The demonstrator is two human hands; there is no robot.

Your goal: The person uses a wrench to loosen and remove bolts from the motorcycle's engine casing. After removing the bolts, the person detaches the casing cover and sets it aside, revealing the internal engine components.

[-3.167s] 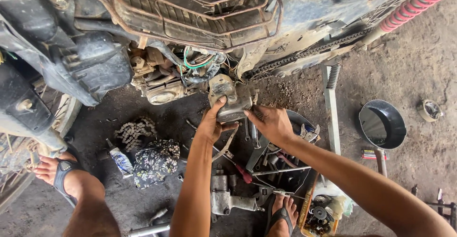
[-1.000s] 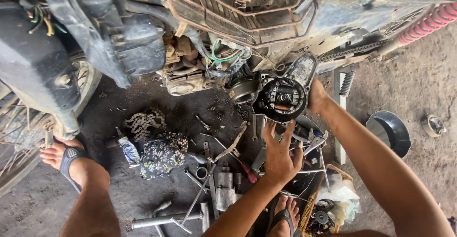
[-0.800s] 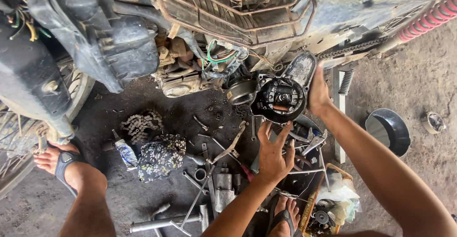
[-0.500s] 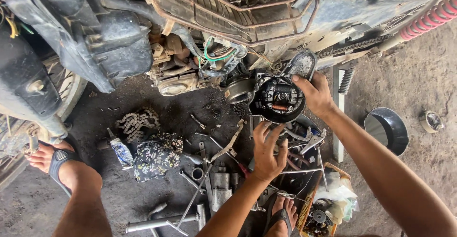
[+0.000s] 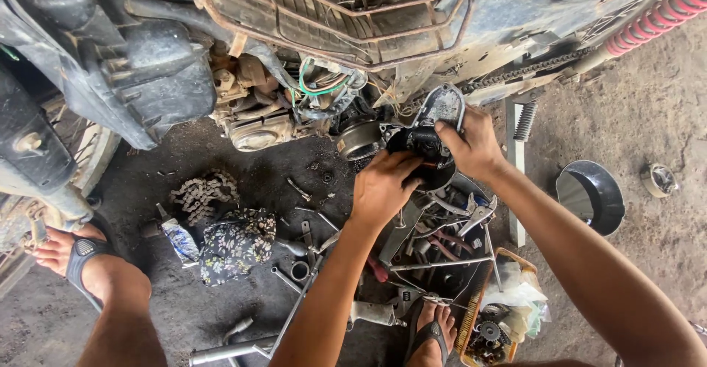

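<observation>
Engine cover (image 5: 431, 142): left hand (image 5: 383, 186), open moments ago, now grips its near edge; right hand (image 5: 471, 146) stays clamped, so both carry it.

chain (image 5: 204, 192) coiled on dirt | floral rag (image 5: 237, 243) beside | black funnel (image 5: 591, 196) far right | red spring (image 5: 655, 13)

Dirt-floor motorcycle repair shop: stripped motorcycle (image 5: 324, 35) overhead, wrenches (image 5: 434, 242) scattered, loose drive chain (image 5: 202, 194), oily ground (image 5: 648, 102).
</observation>
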